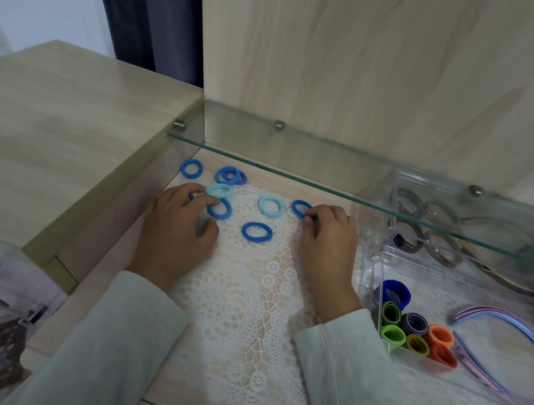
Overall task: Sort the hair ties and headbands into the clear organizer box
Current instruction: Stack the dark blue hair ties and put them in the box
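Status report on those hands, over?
Left hand curled on blue hair ties. Right hand pinching dark-blue hair tie. Clear organizer box partly filled. Glass shelf overhangs it.

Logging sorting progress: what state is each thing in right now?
left hand: fingers rest on overlapping ties, grip unclear.
right hand: pinches dark blue hair tie.
loose blue hair ties: flat on lace mat, unsorted.
clear organizer box: open, partly filled.
headbands: lying beside rolled ties.
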`<state>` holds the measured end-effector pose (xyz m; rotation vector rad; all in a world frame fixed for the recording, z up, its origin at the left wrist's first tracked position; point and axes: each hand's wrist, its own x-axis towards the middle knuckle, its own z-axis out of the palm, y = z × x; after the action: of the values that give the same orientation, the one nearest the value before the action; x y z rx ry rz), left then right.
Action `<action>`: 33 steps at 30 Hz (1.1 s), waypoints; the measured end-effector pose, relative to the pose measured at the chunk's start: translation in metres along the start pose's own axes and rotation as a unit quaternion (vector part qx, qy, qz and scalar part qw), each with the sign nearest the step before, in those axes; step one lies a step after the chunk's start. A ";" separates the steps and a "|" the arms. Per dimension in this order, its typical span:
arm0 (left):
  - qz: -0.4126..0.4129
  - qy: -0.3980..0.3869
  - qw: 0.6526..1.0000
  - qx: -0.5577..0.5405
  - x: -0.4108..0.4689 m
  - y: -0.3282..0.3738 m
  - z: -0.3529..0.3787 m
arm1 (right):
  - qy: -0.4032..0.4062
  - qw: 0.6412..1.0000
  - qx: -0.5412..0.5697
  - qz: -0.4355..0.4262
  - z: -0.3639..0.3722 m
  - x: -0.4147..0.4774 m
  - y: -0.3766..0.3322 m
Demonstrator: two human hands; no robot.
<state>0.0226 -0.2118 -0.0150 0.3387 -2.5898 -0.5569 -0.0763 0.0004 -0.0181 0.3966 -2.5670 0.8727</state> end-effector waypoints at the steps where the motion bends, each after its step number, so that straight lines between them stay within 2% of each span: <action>1: -0.003 -0.004 1.000 0.001 0.000 0.001 0.000 | 0.004 1.000 0.005 -0.007 -0.001 -0.001 0.000; 6: -0.014 -0.019 1.000 0.008 0.000 0.002 -0.001 | 0.027 0.998 -0.013 -0.054 -0.006 -0.006 -0.005; 9: -0.022 -0.023 0.999 0.012 0.000 0.003 0.001 | 0.027 0.997 0.020 -0.071 -0.009 -0.009 -0.008; 15: -0.040 -0.026 0.998 0.028 0.000 0.003 0.002 | -0.022 0.987 0.089 -0.136 -0.014 -0.019 -0.016; 23: -0.054 -0.016 0.998 0.021 0.000 0.005 -0.001 | -0.085 0.976 0.091 -0.179 -0.015 -0.024 -0.019; 33: -0.054 0.009 0.998 0.006 0.000 0.004 -0.002 | -0.107 0.973 0.074 -0.192 -0.016 -0.024 -0.021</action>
<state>0.0231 -0.2084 -0.0118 0.4891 -2.5690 -0.5732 -0.0422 -0.0021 -0.0063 1.0452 -2.4887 0.9165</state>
